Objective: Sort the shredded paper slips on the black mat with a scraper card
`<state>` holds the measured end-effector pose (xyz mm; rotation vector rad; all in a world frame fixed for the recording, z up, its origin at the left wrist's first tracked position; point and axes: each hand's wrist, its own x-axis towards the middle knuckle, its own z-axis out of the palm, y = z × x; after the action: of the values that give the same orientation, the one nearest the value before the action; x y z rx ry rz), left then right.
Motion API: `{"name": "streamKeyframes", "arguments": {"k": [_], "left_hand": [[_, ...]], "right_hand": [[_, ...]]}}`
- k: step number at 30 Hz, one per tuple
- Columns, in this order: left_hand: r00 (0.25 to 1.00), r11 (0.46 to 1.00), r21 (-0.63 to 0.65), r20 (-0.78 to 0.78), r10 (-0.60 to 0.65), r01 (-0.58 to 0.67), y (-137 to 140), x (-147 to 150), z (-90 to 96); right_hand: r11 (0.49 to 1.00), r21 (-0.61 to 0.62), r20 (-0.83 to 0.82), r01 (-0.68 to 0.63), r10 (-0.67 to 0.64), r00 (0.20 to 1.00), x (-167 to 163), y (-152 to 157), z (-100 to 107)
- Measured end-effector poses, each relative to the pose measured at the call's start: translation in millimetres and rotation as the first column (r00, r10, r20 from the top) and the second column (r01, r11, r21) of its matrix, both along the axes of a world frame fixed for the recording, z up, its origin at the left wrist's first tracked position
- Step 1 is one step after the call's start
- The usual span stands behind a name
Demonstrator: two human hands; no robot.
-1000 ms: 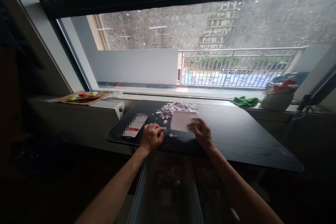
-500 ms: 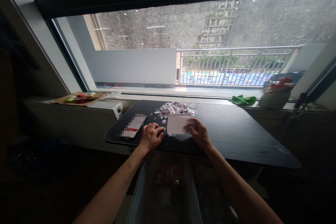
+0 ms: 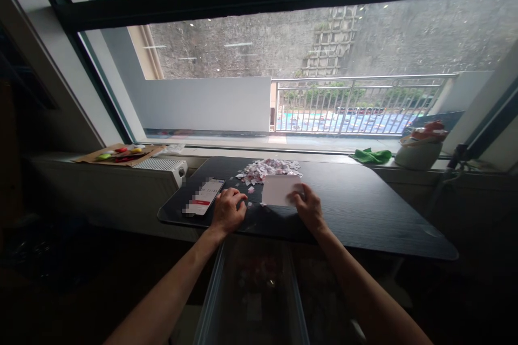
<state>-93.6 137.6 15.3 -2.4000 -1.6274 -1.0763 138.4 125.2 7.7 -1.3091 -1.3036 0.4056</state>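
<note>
My right hand (image 3: 308, 206) is closed on the right edge of a pale rectangular card (image 3: 278, 190), thumb in front. The card stands tilted up over the black table, its lower edge near the tabletop. Behind it lies a heap of small torn paper scraps (image 3: 259, 170), partly hidden by the card. My left hand (image 3: 229, 209) rests at the table's near side, fingers loosely bent, thumb and forefinger apart with nothing between them. Single scraps (image 3: 251, 190) lie just beyond its fingertips. Close to its left is a phone (image 3: 204, 198) with a lit, partly blurred screen.
The black table (image 3: 364, 210) stands against a window sill. On the sill are a green cloth (image 3: 371, 156) and a pale pot (image 3: 418, 152). At left, a brown sheet with colourful items (image 3: 121, 153) lies by a radiator (image 3: 164, 166). A clear bin (image 3: 259, 291) sits below the table edge.
My left hand has drawn back slightly to the left, away from the scraps. The card in my right hand has shifted a little right and tilted differently.
</note>
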Motion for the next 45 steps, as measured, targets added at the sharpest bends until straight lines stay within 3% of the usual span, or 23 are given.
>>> {"name": "streamKeyframes", "arguments": {"k": [5, 8, 12, 16, 23, 30, 36, 40, 45], "left_hand": [[1.0, 1.0, 0.004, -0.005, -0.031, 0.031, 0, 12, -1.8], [0.998, 0.998, 0.021, -0.014, -0.063, 0.063, -1, 16, -8.0], [0.997, 0.996, 0.047, -0.007, -0.078, 0.078, -2, 15, -10.9], [0.996, 0.996, 0.029, -0.001, -0.086, 0.086, -2, 14, -7.5], [0.983, 0.976, -0.136, -0.048, -0.176, 0.168, 1, 42, 5.8], [0.943, 0.937, -0.276, -0.192, -0.273, 0.215, 3, 70, 23.4], [0.951, 0.955, -0.201, -0.178, -0.254, 0.218, 4, 56, 21.2], [0.943, 0.962, -0.149, -0.21, -0.256, 0.228, 2, 45, 14.5], [0.923, 0.956, -0.11, -0.248, -0.293, 0.273, -3, 42, 11.3]], "right_hand": [[0.982, -0.137, -0.028, 0.127, -0.132, 0.991, 19, 1, 4], [0.975, -0.174, -0.082, 0.141, -0.157, 0.984, 34, -4, 11], [0.985, -0.144, -0.086, 0.091, -0.104, 0.991, 39, -10, 18], [0.977, -0.211, -0.082, -0.005, -0.013, 0.997, 33, -8, 18], [0.972, -0.2, -0.073, 0.124, -0.141, 0.987, 38, -7, 5], [0.975, -0.165, -0.107, 0.149, -0.168, 0.98, 36, -10, 3], [0.984, -0.146, -0.198, 0.098, -0.127, 0.972, 31, -17, 10], [0.996, -0.086, -0.144, 0.029, -0.041, 0.989, 28, -17, 9], [0.976, -0.15, -0.093, 0.158, -0.173, 0.98, 32, -18, 8]]}}
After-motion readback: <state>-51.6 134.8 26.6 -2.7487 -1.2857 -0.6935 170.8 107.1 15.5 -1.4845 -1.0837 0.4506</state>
